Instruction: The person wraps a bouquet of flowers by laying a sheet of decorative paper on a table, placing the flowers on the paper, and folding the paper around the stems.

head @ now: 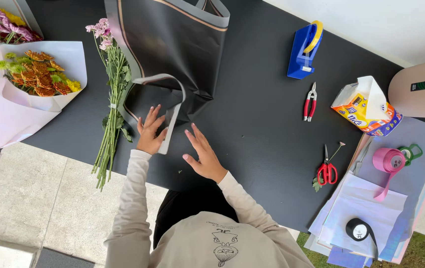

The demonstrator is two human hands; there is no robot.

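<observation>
A large sheet of black wrapping paper (173,44) with a grey border lies on the black table (257,124), its near corner folded over. My left hand (149,131) rests on that folded corner, fingers spread, touching the grey edge strip. My right hand (201,155) lies flat on the table just right of the fold, fingers apart, holding nothing. A loose bunch of pink flowers with long green stems (112,99) lies to the left of my left hand.
A finished bouquet of orange and yellow flowers in pale pink paper (29,89) lies at far left. To the right are a blue tape dispenser (303,52), red pruners (310,103), a tissue pack (366,106), red scissors (326,171), pink ribbon (390,161), black ribbon (359,230) and stacked lilac paper (366,203).
</observation>
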